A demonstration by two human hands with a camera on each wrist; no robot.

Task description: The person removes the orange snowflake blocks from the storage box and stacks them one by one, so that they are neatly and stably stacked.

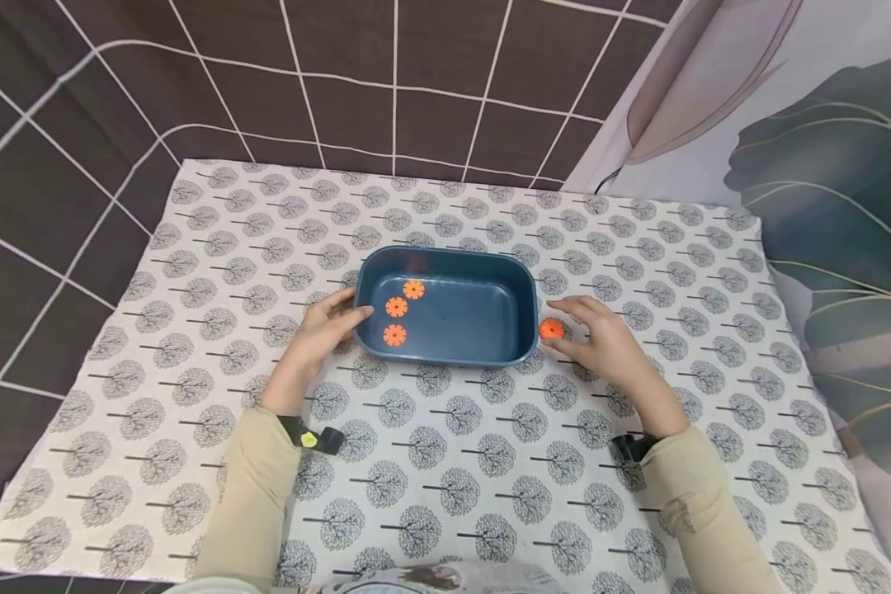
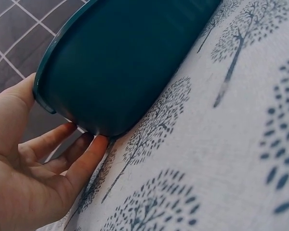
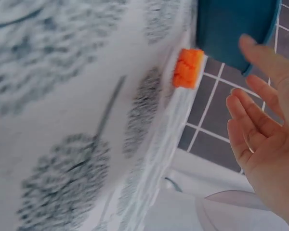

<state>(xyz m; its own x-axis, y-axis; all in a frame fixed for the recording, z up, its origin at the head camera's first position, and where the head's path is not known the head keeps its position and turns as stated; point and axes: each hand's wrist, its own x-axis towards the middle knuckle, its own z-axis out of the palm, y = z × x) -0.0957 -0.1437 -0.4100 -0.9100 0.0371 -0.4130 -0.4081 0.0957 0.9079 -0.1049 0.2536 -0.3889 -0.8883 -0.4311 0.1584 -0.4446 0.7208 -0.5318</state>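
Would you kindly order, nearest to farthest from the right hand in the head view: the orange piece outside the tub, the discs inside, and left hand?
1. Orange piece: right of the tub.
2. Three notched orange discs: inside, left half.
3. Left hand: tub's left end.

Running free over the tablecloth (image 1: pixel 483 437) before and behind the blue basin (image 1: pixel 464 318). Meeting obstruction leftward at the left hand (image 1: pixel 318 332) gripping it, rightward at an orange piece (image 1: pixel 552 328) and the right hand (image 1: pixel 603 340).
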